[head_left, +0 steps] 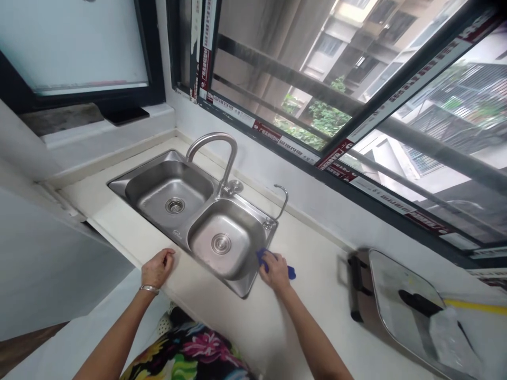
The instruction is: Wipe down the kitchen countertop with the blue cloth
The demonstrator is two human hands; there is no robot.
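bright kitchen corner with a pale countertop [312, 248] running under a dark-framed window [253, 68], apartment buildings outside. set into the counter is a stainless steel double sink [242, 287], with a tall curved faucet [233, 158] behind it and a thinner hooked tap [285, 203] at its far right corner.

the person's two bare hands are well apart. the right hand [274, 270] grips a blue cloth [292, 272], bunched under its fingers on the counter at the right edge of the sink; one end pokes out past the hand. the left hand [157, 269], with a silvery bracelet [149, 289] at the wrist, rests near the counter's front edge, its fingers curled in and nothing visible in them.

the cloth looks light, soft and floppy, with nothing to break. it probably handles best gathered into a pad in the middle, with the palm flat over it; if damp (the picture does not show whether it is), it might slide easily on the smooth counter.

writing: red-and-white strips [293, 148] along the window frame repeat printed chinese characters and a round logo, too small to read surely. a short script mark on the sink's front rim is also illegible. at right lies a lidded appliance [404, 274], no brand readable.
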